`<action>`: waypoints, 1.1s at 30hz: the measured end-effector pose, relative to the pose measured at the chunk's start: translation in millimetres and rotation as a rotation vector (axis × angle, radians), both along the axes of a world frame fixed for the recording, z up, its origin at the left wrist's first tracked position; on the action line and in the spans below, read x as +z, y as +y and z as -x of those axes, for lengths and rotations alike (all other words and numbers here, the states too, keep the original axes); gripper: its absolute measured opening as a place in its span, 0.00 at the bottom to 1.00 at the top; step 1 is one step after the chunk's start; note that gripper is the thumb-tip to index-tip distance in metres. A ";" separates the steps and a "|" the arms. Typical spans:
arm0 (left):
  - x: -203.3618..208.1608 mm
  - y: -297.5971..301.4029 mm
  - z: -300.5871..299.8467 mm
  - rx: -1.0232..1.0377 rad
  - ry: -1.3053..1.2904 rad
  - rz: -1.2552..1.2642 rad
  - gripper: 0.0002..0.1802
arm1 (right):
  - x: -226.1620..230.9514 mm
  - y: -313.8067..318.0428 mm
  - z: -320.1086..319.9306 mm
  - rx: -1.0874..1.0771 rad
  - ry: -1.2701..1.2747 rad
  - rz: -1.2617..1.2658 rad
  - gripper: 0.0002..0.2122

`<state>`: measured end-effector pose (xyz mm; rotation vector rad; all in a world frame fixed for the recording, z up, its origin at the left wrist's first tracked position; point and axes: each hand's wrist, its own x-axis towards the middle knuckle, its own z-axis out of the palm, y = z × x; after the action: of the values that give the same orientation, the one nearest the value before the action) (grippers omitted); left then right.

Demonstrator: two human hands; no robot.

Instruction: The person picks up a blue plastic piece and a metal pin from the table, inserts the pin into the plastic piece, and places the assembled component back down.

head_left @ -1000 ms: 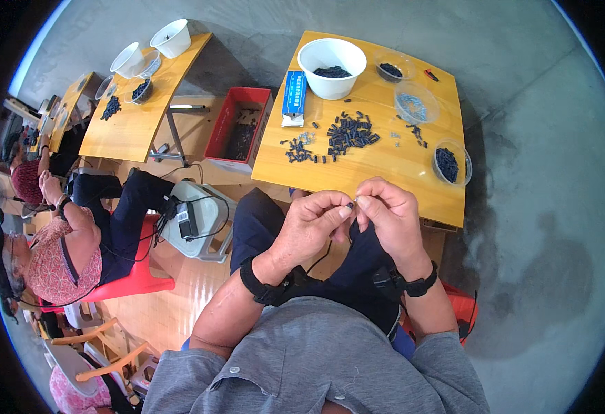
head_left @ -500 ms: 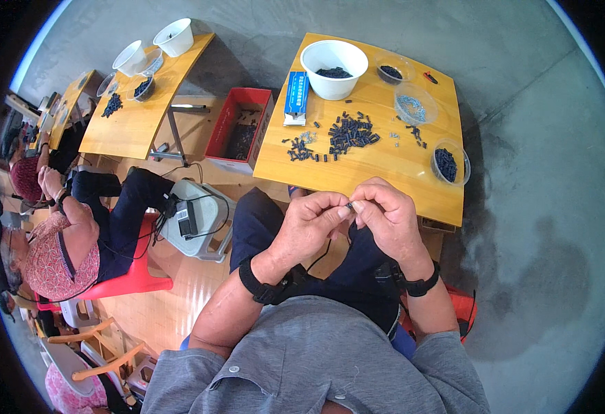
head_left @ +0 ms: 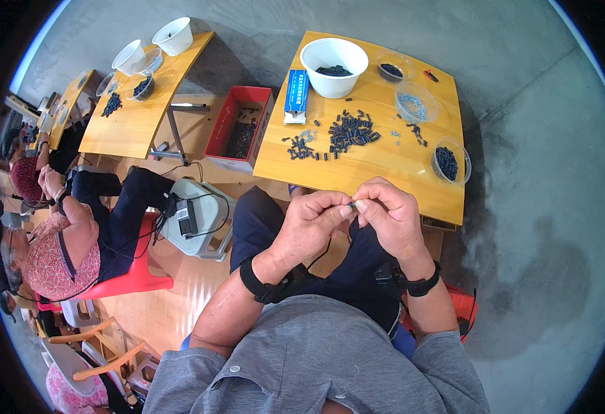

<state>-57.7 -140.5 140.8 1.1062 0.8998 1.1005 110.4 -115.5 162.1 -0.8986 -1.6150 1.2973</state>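
Observation:
My left hand [head_left: 310,219] pinches a small dark part [head_left: 352,205] between thumb and forefinger, just off the table's near edge. Pressed against its other end are the thumb and fingertips of my right hand [head_left: 390,215], also closed. Fingertips cover most of this part, so its exact kind is hidden. Beyond my hands, a heap of short black cylindrical pieces [head_left: 352,132] lies on the wooden table [head_left: 378,176]. Smaller black pieces [head_left: 301,148] lie left of the heap, with a few silvery bits [head_left: 307,136] among them.
On my table stand a white tub [head_left: 330,87], a blue carton [head_left: 295,103], and clear bowls of silvery bits [head_left: 412,107] and black pieces [head_left: 446,163]. A red box [head_left: 219,131] sits on the floor at left, near a grey stool [head_left: 202,231]. Another person [head_left: 61,255] sits further left.
Both hands stay together at almost the same spot, with only a slight shift of the fingertips on the small dark part. Things on the table have not moved.

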 end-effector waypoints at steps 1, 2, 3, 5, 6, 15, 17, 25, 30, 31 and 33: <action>0.7 0.6 0.1 -0.003 0.007 -0.011 0.07 | -1.0 0.2 -0.9 -0.003 0.029 0.019 0.03; 1.2 0.6 0.0 -0.004 0.007 -0.011 0.07 | -2.2 0.0 -1.5 -0.004 0.029 0.019 0.03; 1.9 0.3 -0.1 -0.005 0.014 -0.019 0.07 | -3.0 -0.7 -1.9 -0.012 0.055 0.062 0.03; 2.5 0.4 -0.4 -0.007 0.021 -0.027 0.07 | -2.5 -1.1 -2.2 -0.021 0.082 0.104 0.03; 2.0 0.5 -0.3 -0.011 0.025 -0.036 0.07 | -2.2 -1.1 -1.7 -0.023 0.081 0.109 0.03; 4.4 -0.7 -0.9 -0.036 0.006 0.010 0.07 | -3.1 -1.3 -2.3 -0.014 0.112 0.133 0.03; 3.3 -1.0 -0.1 -0.035 -0.007 0.007 0.07 | -3.4 -1.6 -2.3 -0.006 0.113 0.136 0.03; -2.8 -1.2 -2.8 -0.007 0.007 -0.022 0.08 | 3.3 -2.2 -1.8 -0.017 0.013 0.055 0.02; -3.5 -1.6 -2.4 -0.005 0.022 -0.006 0.08 | 12.6 -0.1 0.3 -0.011 -0.205 -0.282 0.02; -3.5 -1.7 -2.5 -0.003 0.010 0.003 0.08 | 12.6 0.1 0.4 -0.015 -0.235 -0.329 0.02; 0.2 -1.7 -4.3 -0.001 -0.013 0.022 0.07 | 11.1 0.1 -0.3 -0.022 -0.217 -0.338 0.03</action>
<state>-53.4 -142.2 141.0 1.0800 0.8992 1.0928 110.8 -115.4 173.1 -0.8636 -1.9159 0.8970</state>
